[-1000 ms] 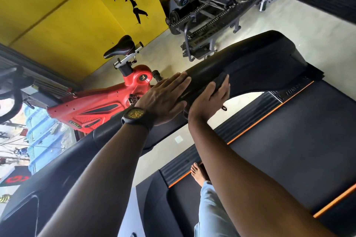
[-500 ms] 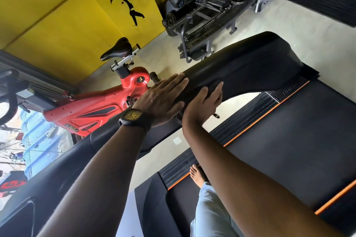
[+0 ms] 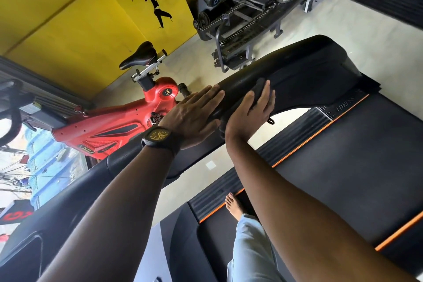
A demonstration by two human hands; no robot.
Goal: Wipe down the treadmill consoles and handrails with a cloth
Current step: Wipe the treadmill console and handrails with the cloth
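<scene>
I stand on a treadmill, and its wide black handrail (image 3: 309, 68) runs diagonally from lower left to upper right. My left hand (image 3: 192, 117), with a black watch on the wrist, lies flat on the rail with straight fingers. Just right of it, my right hand (image 3: 249, 110) presses a dark cloth (image 3: 259, 89) against the rail's inner side. The fingers are straight, and the cloth peeks out beyond the fingertips. Most of the cloth is hidden under the hand. The black console edge (image 3: 23, 247) shows at the lower left.
The treadmill belt (image 3: 343, 167) with orange stripes lies below, with my bare foot (image 3: 233, 206) on its side strip. A red spin bike (image 3: 114, 126) stands left of the rail before a yellow wall. A dark chain-driven machine (image 3: 251, 7) stands on the pale floor beyond.
My right hand has slid a little farther up the rail and the dark cloth now shows past its fingertips. My left hand stays flat in the same spot.
</scene>
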